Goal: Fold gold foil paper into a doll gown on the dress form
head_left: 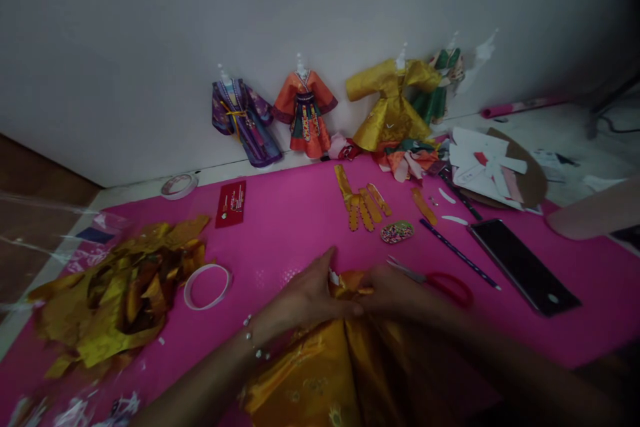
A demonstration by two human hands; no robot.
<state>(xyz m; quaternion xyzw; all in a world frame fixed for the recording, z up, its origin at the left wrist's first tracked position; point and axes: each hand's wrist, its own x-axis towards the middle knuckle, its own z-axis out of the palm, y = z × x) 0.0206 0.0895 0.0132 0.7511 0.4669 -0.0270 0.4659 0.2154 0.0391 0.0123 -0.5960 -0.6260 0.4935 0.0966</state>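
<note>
A golden satin doll garment (310, 380) spreads its wide skirt toward me at the bottom of the view. My left hand (317, 290) is closed on its gathered upper end, thumb and fingers pinching the cloth. From the other side my right hand (390, 290) grips the same end, its fingertips partly hidden. A bit of white shows in the fabric between my hands. Just beyond my right hand lie red-handled scissors (447, 287), partly covered by my arm. Small cut golden strips (367, 207) with dark dotted edges rest farther up the pink mat (280, 213).
Golden scraps (120, 293) are heaped at left beside a white ring (207, 287) and a red card (231, 203). At right lie a phone (523, 267), a dark pencil (460, 253) and an oval bead-filled case (397, 232). Dressed dolls, including a purple-robed one (245, 120), lean on the wall.
</note>
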